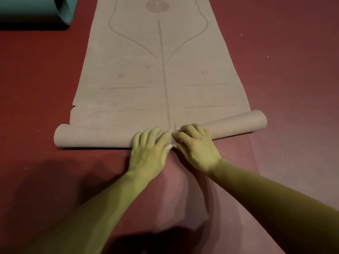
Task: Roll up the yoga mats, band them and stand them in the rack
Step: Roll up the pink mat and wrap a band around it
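A tan yoga mat [161, 57] with printed alignment lines stretches away from me on the floor. Its near end is wound into a low roll [95, 136] that runs from left to right, the right end angled further back. My left hand [149, 151] and my right hand [197, 149] lie side by side on the middle of the roll, palms down, fingers spread over its top and pressing it. The thumbs nearly meet. The mat's left edge has a small tear near the roll.
A dark red mat [183, 189] lies flat under my forearms on the red floor [36, 79]. A rolled teal mat [36, 10] lies at the far left corner. Bare floor extends on both sides of the tan mat.
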